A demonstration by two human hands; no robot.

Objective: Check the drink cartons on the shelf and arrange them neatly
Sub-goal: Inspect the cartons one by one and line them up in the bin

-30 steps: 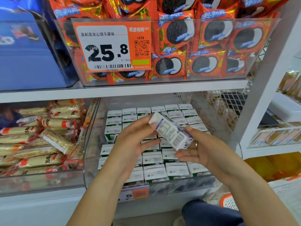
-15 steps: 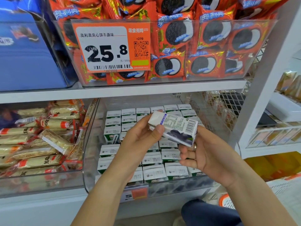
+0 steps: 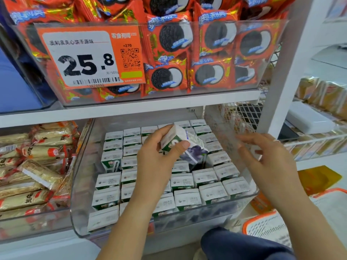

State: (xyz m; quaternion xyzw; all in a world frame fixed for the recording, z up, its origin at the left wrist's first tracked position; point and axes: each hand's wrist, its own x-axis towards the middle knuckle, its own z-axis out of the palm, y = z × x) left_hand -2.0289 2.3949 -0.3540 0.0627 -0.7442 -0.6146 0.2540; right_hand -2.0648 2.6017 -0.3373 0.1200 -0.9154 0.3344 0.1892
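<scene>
We see our left hand point(image 3: 159, 158) gripping one drink carton point(image 3: 185, 146), thumb on its near face, fingers curled round the far side; it's tilted, lifted above the rows in the clear bin point(image 3: 78, 184) on the lower shelf. Right below it there's a dark gap point(image 3: 197, 166) in the rows, w/ upright cartons point(image 3: 204, 177) packed all round it, so it's a tight slot. Our right hand point(image 3: 270, 164) sits apart from the carton, to the right, over the bin's right wall; fingers spread & relaxed, holding nothing, a ring on one.

Around: snack bars point(image 3: 33, 166) in yellowish wrappers fill the bin to the left. Shelf above holds orange cookie packs point(image 3: 212, 53) behind a clear front, w/ an orange price tag point(image 3: 90, 57) reading 25.8. Wire mesh basket point(image 3: 238, 117) far right behind the white upright post point(image 3: 281, 72). Near right, low down, an orange-rimmed white basket point(image 3: 266, 226); our dark-trousered knee point(image 3: 240, 244) at the near edge.
</scene>
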